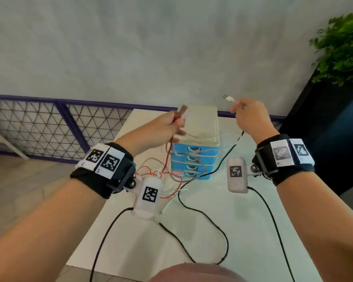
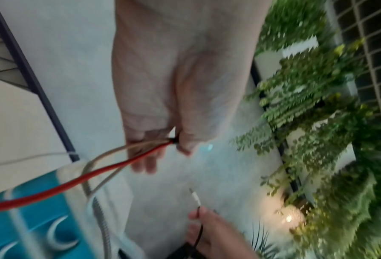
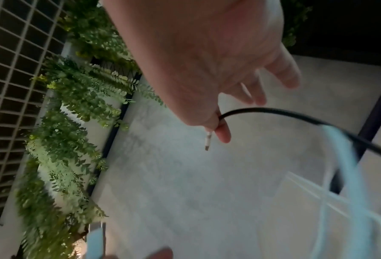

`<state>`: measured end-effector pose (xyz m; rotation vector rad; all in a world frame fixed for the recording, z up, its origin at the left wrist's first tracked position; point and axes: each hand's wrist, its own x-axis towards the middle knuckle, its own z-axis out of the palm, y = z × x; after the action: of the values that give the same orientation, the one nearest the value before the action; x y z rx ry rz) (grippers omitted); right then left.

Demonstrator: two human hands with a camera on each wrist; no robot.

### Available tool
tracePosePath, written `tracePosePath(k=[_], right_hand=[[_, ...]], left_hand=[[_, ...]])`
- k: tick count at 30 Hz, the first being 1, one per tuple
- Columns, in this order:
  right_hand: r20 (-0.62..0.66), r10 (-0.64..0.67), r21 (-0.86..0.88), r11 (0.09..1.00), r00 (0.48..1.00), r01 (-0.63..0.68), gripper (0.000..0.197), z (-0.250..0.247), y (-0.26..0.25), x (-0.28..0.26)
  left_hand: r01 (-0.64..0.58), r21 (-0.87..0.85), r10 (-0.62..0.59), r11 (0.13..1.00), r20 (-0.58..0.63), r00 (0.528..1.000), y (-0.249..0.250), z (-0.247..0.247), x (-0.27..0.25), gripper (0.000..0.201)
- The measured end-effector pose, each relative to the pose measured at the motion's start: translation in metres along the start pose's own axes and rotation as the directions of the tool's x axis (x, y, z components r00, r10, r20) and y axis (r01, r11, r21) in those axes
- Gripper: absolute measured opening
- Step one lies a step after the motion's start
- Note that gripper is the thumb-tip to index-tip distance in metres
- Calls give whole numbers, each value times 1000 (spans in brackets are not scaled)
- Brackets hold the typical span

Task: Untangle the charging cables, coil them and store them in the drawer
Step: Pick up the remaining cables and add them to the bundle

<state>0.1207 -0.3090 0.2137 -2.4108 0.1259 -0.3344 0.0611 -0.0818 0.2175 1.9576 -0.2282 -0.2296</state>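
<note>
My left hand (image 1: 172, 124) is raised over the small drawer unit (image 1: 196, 143) and grips a bunch of cable ends, a red cable (image 2: 78, 180) and grey ones (image 2: 123, 149) among them. The right hand (image 1: 247, 115) is up at the right and pinches a black cable (image 3: 295, 115) just behind its white plug (image 1: 229, 98). From both hands the cables hang down into a red and white tangle (image 1: 167, 180) on the table in front of the drawers. The blue drawers are shut.
The white table (image 1: 232, 231) stands against a grey wall with a purple-framed mesh fence (image 1: 49, 123) to the left. A green plant (image 1: 342, 49) in a dark planter is at the right. Black wrist-camera leads (image 1: 208, 218) trail across the near table.
</note>
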Motion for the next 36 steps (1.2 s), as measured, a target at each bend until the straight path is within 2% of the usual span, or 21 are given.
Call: tracePosePath(k=[1,2,4,6,8,10,13,15,18,20,22,24,26,27,29,30,32,34,35,36], right_hand=[[25,-27,48,998,999,26,31,1,-4,-4],[78,-56,182,982,995,41,29,3,-11,-9],[170,-142,469,882,975,47,27,5,-31,-26],[227,-248,570,818,942,78,27,9,-52,-41],[281,-343,630,771,896,97,26,15,-71,-55],[338,-398,678,732,853,73,24,21,-86,-67],[347,-422,714,698,837,56,21,31,-97,-77],[319,-412,708,703,854,75,20,33,-97,-77],[238,-374,694,711,896,113,21,37,-95,-73],[204,-318,679,727,926,99,23,37,-93,-67],[198,-310,603,787,930,134,25,36,-91,-61],[197,-376,322,897,905,303,28,33,-87,-56],[166,-412,-4,908,896,419,28,30,-83,-53],[122,-422,-62,900,898,431,25,28,-82,-55],[105,-447,17,894,889,447,16,27,-83,-61],[140,-451,70,892,881,446,17,30,-83,-66],[173,-468,119,883,866,454,32,39,-85,-80],[115,-499,167,862,859,479,38,48,-86,-90],[113,-527,190,844,842,502,35,52,-87,-95],[166,-572,213,816,804,537,31,57,-87,-100]], left_hand=[[-21,-63,16,998,-83,996,6,-8,0,20],[-55,-106,38,993,-159,987,13,-15,1,23],[-144,-158,97,977,-272,957,23,-24,4,26],[-212,-219,131,952,-336,933,31,-27,9,20],[-254,-281,148,926,-347,926,39,-24,13,14],[-299,-331,198,895,-305,932,45,-19,14,11],[-319,-285,256,904,-237,937,48,-15,11,8],[-302,-280,249,911,-208,946,48,-18,8,12],[-243,-365,193,899,-167,967,44,-19,6,24],[-227,-304,188,925,-154,970,39,-15,6,28],[-224,-237,189,945,-163,968,34,-10,8,30],[-214,-244,172,946,-183,968,32,-5,11,25],[-204,-262,144,943,-230,962,30,-3,16,20],[-209,-279,137,937,-257,957,28,-4,21,20],[-247,-284,154,926,-313,937,26,-8,28,18],[-272,-250,178,930,-340,923,27,-10,32,18],[-317,-166,238,934,-373,897,31,-17,36,18],[-356,-119,286,927,-392,874,35,-24,38,19],[-366,-112,294,924,-406,865,36,-29,39,19],[-370,-111,295,923,-414,861,36,-33,41,19]])
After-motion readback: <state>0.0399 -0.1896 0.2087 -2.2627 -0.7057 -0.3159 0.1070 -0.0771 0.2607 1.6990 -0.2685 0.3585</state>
